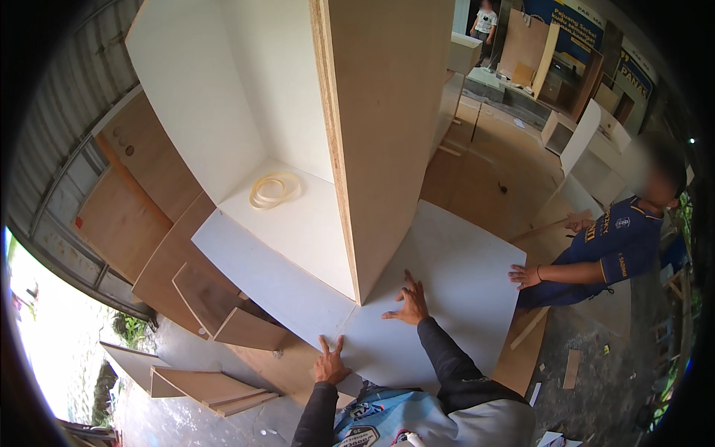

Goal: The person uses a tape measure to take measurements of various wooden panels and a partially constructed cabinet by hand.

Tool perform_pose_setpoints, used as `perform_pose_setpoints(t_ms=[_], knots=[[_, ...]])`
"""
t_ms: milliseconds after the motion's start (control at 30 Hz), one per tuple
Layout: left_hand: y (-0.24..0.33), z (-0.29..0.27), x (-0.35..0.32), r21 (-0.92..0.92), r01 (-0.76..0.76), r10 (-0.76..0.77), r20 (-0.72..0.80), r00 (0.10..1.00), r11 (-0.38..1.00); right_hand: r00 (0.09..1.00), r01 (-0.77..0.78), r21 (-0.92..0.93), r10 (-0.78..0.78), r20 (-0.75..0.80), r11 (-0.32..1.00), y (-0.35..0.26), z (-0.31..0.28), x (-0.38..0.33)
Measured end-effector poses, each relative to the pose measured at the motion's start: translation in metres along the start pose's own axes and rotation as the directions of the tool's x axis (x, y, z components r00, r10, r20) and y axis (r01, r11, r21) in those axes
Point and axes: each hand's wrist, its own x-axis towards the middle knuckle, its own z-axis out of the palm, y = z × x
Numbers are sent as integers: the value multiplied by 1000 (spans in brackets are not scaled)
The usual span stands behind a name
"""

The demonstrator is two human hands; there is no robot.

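Observation:
A pale blue-grey panel [477, 261] lies flat in front of me, with a tall plywood cabinet [387, 134] standing on it. The cabinet's inside is white, and a coil of cream edging strip [272, 191] rests on its bottom. My left hand [330, 365] touches the panel's near edge, fingers apart. Over the panel's right part, close to the cabinet's front corner, my right hand [410, 302] has its fingers spread and holds nothing. A co-worker's hand [526, 276] rests on the panel's right edge.
The co-worker in a dark blue shirt [622, 242] stands at the right. Wooden boards [179, 246] lean at the left, with open plywood boxes [249, 328] near them. Wood scraps [571, 369] lie on the concrete floor. Another person [484, 26] stands far back.

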Motion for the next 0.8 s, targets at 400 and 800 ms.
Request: perform_pose_setpoints(t_ms=[400,800], knots=[[-2,-2,1,45,-7,6,20,1000,999,997,-33,-43,30,-68,999,-11,4,-4],[-2,4,2,4,-3,3,-5,1000,1000,992,-93,122,103,-71,988,-2,4,2]])
